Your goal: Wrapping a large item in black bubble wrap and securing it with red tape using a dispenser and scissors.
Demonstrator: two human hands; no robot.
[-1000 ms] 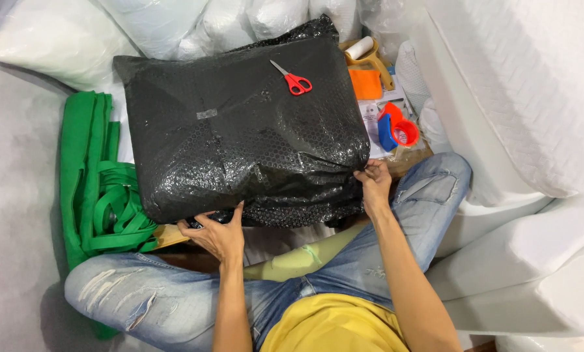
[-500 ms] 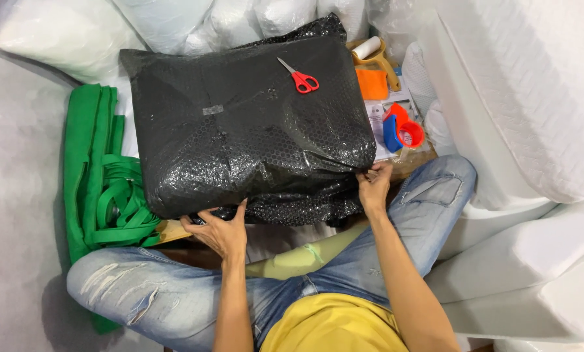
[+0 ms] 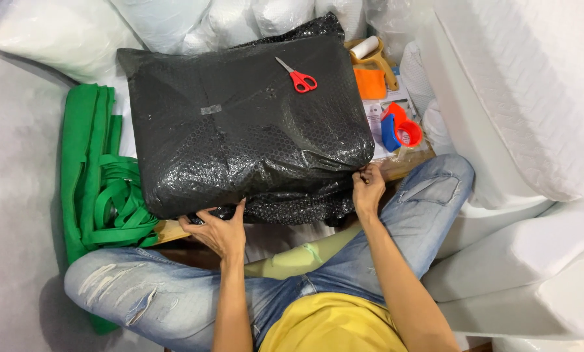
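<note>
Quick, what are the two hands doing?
Left hand: gripping the near edge of the black bubble-wrapped bundle.
Right hand: pinching its near right corner.

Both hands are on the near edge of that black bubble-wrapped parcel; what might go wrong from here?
1. The red scissors lie loose on top of the black parcel; tilting or flipping it would likely send them sliding off.
2. The left hand and right hand only pinch the loose wrap at the near edge, so the film may tear or slip.
3. The tape dispenser sits close to the parcel's right side and may get knocked.
</note>
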